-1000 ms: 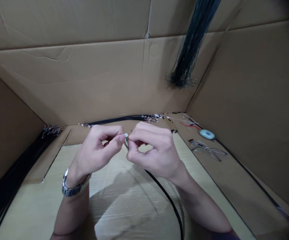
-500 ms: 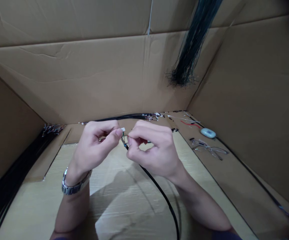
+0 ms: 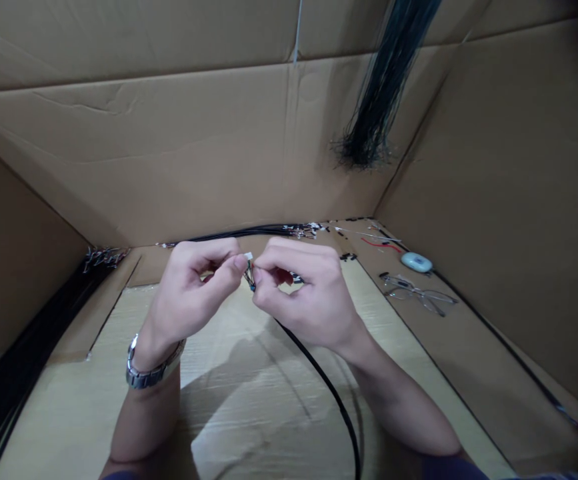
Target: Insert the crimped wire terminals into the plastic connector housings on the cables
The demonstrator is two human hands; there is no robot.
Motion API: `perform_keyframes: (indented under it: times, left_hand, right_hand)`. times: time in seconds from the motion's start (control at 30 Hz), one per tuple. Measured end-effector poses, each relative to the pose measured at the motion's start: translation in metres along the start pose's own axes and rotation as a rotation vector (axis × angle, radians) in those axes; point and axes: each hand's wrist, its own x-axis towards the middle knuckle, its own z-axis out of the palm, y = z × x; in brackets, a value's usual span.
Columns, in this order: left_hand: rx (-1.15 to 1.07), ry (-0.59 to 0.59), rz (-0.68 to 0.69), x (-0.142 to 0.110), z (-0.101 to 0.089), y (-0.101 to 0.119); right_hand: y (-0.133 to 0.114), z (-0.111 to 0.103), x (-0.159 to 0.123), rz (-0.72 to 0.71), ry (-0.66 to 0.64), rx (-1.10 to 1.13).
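Observation:
Between thumb and forefinger, my left hand [image 3: 201, 290] pinches a small white connector [image 3: 249, 256]. Thin coloured wires [image 3: 249, 273] run down from the connector to the stripped end of a black cable [image 3: 321, 377]. Close beside it, my right hand [image 3: 301, 290] is closed, its thumb and forefinger pinching one of these wires just below the connector. From under my right hand the cable curves down to the bottom edge of the view. A metal-band watch [image 3: 151, 367] is on my left wrist.
Black cables [image 3: 23, 340] lie bundled at left; another cable bundle [image 3: 249, 231] lies along the back cardboard wall [image 3: 193, 160]. Dark thin wires [image 3: 379, 93] hang at upper right. Glasses [image 3: 419, 293], a pale blue oval object [image 3: 417, 262] and a red wire [image 3: 381, 244] lie at right.
The white connector moved slightly up and left, then back a little toward my right fingers. The wires below it show more now. Both hands keep their pinch.

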Motion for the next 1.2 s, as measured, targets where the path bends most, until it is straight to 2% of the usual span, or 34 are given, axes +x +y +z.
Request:
perform_keyframes:
  times: [0.43, 0.7, 0.83, 1.03, 1.2]
  left_hand:
    - [0.013, -0.021, -0.001, 0.000, -0.001, 0.001]
    - [-0.073, -0.109, -0.059, 0.002, -0.004, -0.002]
    - [-0.069, -0.064, -0.042, 0.000, -0.004, -0.001]
    - [-0.047, 0.026, 0.005, -0.003, -0.006, 0.000]
    - [-0.048, 0.047, 0.048, -0.006, -0.008, 0.000]
  right_hand:
    - [0.000, 0.000, 0.001, 0.040, 0.009, 0.009]
    - [-0.001, 0.003, 0.000, 0.027, 0.034, -0.041]
    - [-0.001, 0.004, 0.000, 0.066, 0.050, -0.019]
    - [-0.007, -0.003, -0.001, 0.247, 0.002, 0.064]
    - [-0.016, -0.007, -0.002, 0.268, -0.015, 0.060]
